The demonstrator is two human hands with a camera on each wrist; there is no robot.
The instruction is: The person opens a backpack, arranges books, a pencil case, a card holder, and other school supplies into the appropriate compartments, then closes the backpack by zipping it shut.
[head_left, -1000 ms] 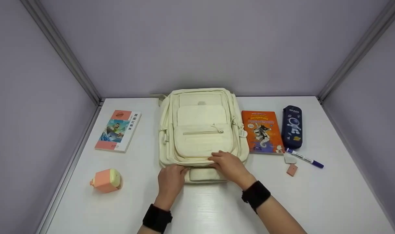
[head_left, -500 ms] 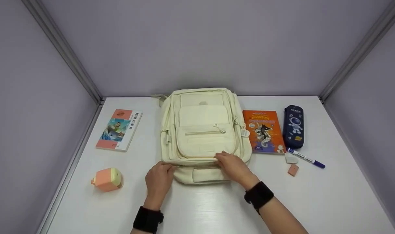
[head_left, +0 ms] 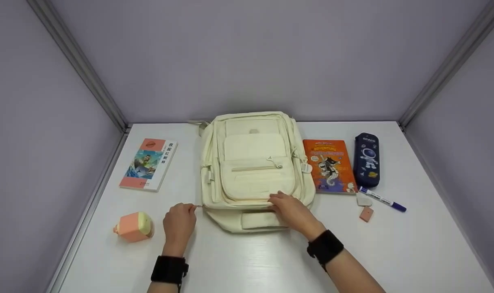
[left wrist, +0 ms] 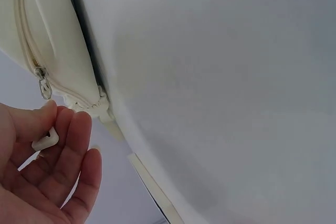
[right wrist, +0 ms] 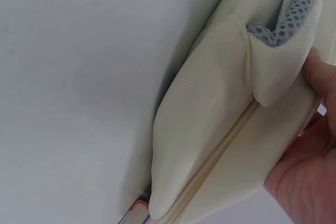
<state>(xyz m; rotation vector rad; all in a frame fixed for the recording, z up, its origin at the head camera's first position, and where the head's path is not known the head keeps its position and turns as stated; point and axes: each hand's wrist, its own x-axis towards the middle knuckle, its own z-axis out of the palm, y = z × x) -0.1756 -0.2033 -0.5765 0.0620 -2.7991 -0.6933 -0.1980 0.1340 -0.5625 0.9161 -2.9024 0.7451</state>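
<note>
Your left hand (head_left: 179, 224) has drawn the zipper pull (left wrist: 44, 84) to the near-left corner of the backpack (head_left: 257, 183) on the table (head_left: 255, 260)
You pinch it; your right hand (head_left: 293, 211) grips the near edge, a stretch seemingly passed

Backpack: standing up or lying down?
Lying down: in the head view the backpack rests on the tabletop, front pocket facing up, right hand gripping its near end.
</note>
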